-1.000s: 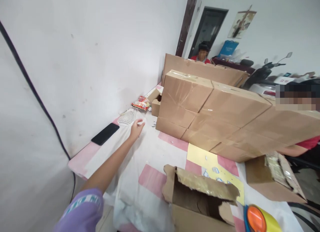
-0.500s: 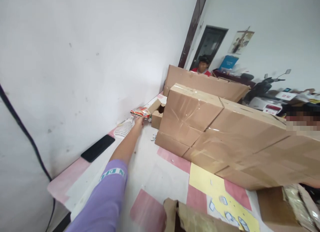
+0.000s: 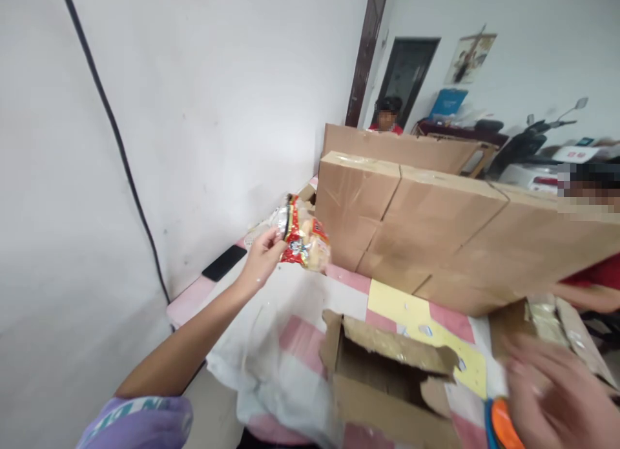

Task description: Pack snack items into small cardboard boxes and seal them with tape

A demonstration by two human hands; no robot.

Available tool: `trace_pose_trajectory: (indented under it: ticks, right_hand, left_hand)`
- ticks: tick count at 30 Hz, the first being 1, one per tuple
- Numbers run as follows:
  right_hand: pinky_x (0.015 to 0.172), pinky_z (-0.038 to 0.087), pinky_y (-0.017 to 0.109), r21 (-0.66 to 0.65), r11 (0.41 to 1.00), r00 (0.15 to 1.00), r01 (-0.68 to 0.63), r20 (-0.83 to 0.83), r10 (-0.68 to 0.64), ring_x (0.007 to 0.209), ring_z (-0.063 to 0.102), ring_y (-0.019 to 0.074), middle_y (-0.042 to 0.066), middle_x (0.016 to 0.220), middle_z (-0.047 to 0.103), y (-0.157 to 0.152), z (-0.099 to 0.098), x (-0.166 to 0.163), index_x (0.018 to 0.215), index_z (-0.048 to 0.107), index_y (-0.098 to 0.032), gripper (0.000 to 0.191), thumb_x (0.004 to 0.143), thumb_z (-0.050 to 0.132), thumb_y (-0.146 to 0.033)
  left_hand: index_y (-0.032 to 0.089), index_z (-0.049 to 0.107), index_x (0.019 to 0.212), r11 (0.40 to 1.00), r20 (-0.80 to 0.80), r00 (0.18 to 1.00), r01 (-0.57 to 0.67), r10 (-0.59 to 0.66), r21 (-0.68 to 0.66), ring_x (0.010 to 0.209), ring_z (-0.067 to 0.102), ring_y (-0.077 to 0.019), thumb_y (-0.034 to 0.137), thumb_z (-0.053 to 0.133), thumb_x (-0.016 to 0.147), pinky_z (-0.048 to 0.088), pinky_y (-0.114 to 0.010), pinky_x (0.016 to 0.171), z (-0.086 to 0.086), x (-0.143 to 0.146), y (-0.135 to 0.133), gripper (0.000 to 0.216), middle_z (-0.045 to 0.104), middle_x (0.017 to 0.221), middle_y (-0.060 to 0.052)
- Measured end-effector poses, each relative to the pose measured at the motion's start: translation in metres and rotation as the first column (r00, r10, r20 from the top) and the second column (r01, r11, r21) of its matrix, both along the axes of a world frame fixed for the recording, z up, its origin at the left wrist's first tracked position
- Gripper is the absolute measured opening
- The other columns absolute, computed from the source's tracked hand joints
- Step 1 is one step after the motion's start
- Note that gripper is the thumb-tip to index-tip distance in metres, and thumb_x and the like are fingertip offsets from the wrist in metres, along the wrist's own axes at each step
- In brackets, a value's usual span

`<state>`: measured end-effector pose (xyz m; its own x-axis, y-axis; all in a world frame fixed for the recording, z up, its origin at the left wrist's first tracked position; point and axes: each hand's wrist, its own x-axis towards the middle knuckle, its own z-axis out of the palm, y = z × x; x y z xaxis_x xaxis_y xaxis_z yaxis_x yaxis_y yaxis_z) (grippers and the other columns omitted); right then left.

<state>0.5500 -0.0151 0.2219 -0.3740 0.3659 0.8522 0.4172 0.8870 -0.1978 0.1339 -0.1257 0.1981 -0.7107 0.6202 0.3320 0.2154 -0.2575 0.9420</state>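
My left hand (image 3: 264,258) pinches one end of a clear, red and gold snack bag (image 3: 306,239) with pale pieces showing inside. The bag is held up above the table near the wall, in front of a stacked row of brown cardboard (image 3: 436,236). Smeared by motion, my right hand (image 3: 557,391) is at the lower right edge, by an orange and blue wristband (image 3: 504,423); its fingers cannot be made out. Between the hands sits an open cardboard box (image 3: 387,397) with torn flaps, its dark inside partly showing.
A black phone (image 3: 224,263) lies on the checked tablecloth (image 3: 303,339) by the wall. Yellow paper (image 3: 397,300) with small clear pieces lies beyond the box. Another person's arm (image 3: 593,297) is at the right, with a second person behind the cardboard. A black cable (image 3: 111,119) hangs at left.
My left hand has drawn back toward me with the snack bag, lifting it from beside the small box near the wall. My right hand has come into view. The view has shifted.
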Motion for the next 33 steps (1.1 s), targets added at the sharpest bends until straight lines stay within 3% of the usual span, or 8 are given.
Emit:
trace_pose_trajectory:
  ticks: [3,7,13,18,24,27,29,33]
  right_hand:
    - [0.073,0.051,0.042,0.123,0.943,0.936,-0.31,0.214,0.279,0.09,0.065,0.0253,0.01,0.101,0.067,-0.037,0.015,-0.062,0.126,0.064,-0.029,0.038,0.09,0.065,-0.016]
    - [0.069,0.041,0.034,0.129,0.891,0.869,-0.434,0.322,0.376,0.078,0.055,0.0177,0.005,0.086,0.063,-0.079,0.009,-0.133,0.118,0.067,-0.022,0.025,0.098,0.054,-0.016]
    - [0.066,0.037,0.028,0.134,0.879,0.887,-0.458,0.131,0.443,0.074,0.05,0.0141,0.002,0.081,0.061,-0.108,-0.021,-0.148,0.105,0.071,-0.023,0.018,0.098,0.056,-0.015]
    - [0.066,0.038,0.029,0.184,0.859,0.878,-0.478,0.088,0.47,0.075,0.055,0.0145,0.002,0.083,0.066,-0.125,-0.027,-0.147,0.091,0.068,-0.021,0.018,0.098,0.054,-0.013]
    - [0.072,0.046,0.031,-0.048,0.812,0.814,-0.581,-0.04,0.58,0.078,0.059,0.0168,0.005,0.085,0.068,-0.146,-0.039,-0.145,0.093,0.063,-0.019,0.014,0.098,0.05,-0.017]
    - [0.069,0.047,0.03,-0.247,0.753,0.792,-0.61,-0.217,0.57,0.073,0.058,0.0167,0.004,0.08,0.063,-0.168,-0.069,-0.148,0.092,0.06,-0.02,0.012,0.097,0.049,-0.02]
    - [0.068,0.048,0.03,-0.39,0.74,0.836,-0.548,-0.244,0.491,0.072,0.058,0.0172,0.004,0.08,0.062,-0.182,-0.102,-0.155,0.093,0.06,-0.019,0.013,0.097,0.047,-0.021]
    - [0.067,0.05,0.034,-0.625,0.753,0.893,-0.205,0.196,0.406,0.077,0.065,0.0233,0.013,0.095,0.069,-0.189,-0.172,-0.184,0.096,0.063,-0.015,0.018,0.092,0.046,-0.013]
  left_hand:
    - [0.021,0.032,0.064,0.994,-0.068,0.993,0.103,-0.102,0.021,0.057,0.031,-0.0092,0.016,0.058,0.073,0.029,-0.022,0.053,0.009,0.074,-0.007,0.027,0.032,0.062,0.005]
    - [0.021,0.03,0.067,0.982,-0.032,0.981,0.19,-0.19,-0.003,0.056,0.03,-0.0094,0.017,0.055,0.077,0.028,-0.023,0.052,0.008,0.125,-0.01,0.028,0.03,0.063,0.006]
    - [0.022,0.03,0.064,0.997,-0.122,0.99,0.071,-0.075,-0.035,0.056,0.03,-0.0101,0.017,0.055,0.074,0.029,-0.024,0.053,0.006,0.132,-0.029,0.027,0.03,0.06,0.006]
    - [0.022,0.03,0.064,0.999,-0.164,0.986,0.037,-0.042,-0.033,0.056,0.029,-0.0106,0.016,0.054,0.073,0.028,-0.025,0.053,0.009,0.137,-0.044,0.026,0.03,0.061,0.006]
    - [0.022,0.031,0.063,1.0,-0.157,0.988,-0.003,0.001,-0.011,0.056,0.03,-0.011,0.015,0.054,0.073,0.028,-0.025,0.053,0.005,0.141,-0.055,0.026,0.031,0.06,0.005]
    - [0.022,0.03,0.064,1.0,-0.111,0.994,-0.011,0.011,0.004,0.056,0.029,-0.0109,0.017,0.055,0.074,0.027,-0.024,0.052,0.001,0.133,-0.062,0.027,0.03,0.061,0.005]
    - [0.022,0.03,0.065,1.0,-0.092,0.996,-0.02,0.022,0.013,0.055,0.028,-0.0107,0.018,0.057,0.075,0.025,-0.024,0.051,-0.004,0.123,-0.068,0.029,0.029,0.062,0.006]
    - [0.022,0.032,0.064,0.998,-0.098,0.993,-0.064,0.065,0.012,0.056,0.029,-0.0108,0.02,0.06,0.074,0.025,-0.024,0.051,-0.017,0.102,-0.085,0.03,0.031,0.062,0.006]
